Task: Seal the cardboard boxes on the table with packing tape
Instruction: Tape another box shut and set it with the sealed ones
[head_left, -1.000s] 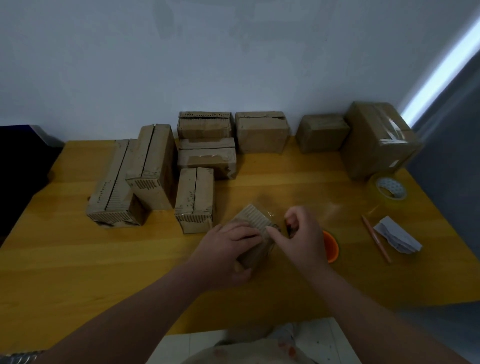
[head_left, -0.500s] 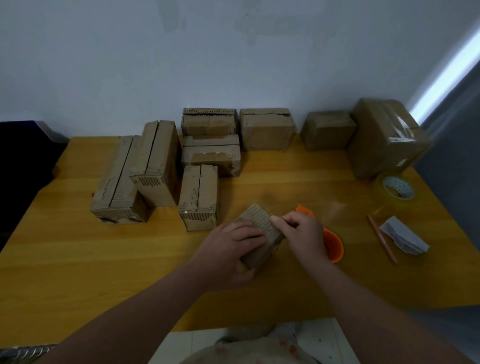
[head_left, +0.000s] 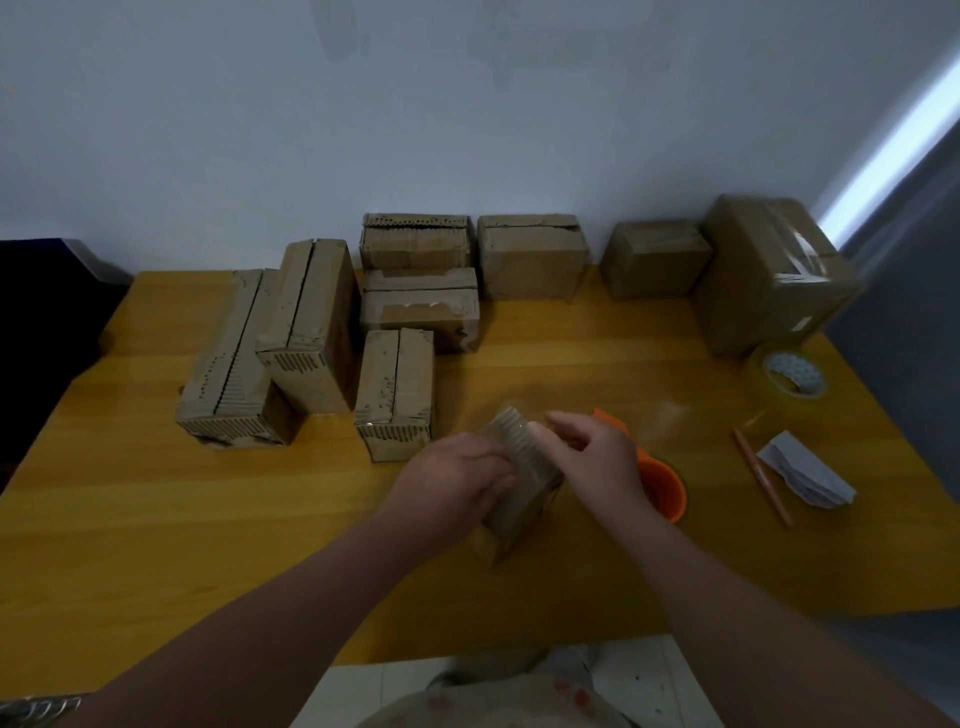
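A small cardboard box (head_left: 530, 493) stands tilted on the yellow wooden table (head_left: 156, 519), near the front middle. My left hand (head_left: 457, 478) grips its left side, fingers curled over the corrugated top edge. From the right, my right hand (head_left: 592, 457) reaches across with fingers stretched out, the fingertips touching the box's top, where a shiny strip of clear tape seems to lie. Behind my right hand an orange tape dispenser (head_left: 662, 486) rests on the table, partly hidden. A roll of clear packing tape (head_left: 792, 376) lies at the right.
Several cardboard boxes stand behind: a left group (head_left: 306, 332), a small one (head_left: 397, 395) just beyond my left hand, others along the wall (head_left: 530, 257), and a large taped box (head_left: 769, 270) at the far right. A pencil (head_left: 761, 475) and folded paper (head_left: 805, 467) lie at the right.
My right hand has opened from a pinch and its fingers now stretch over the box top. The orange dispenser shows more from behind it. My left hand stays on the box.
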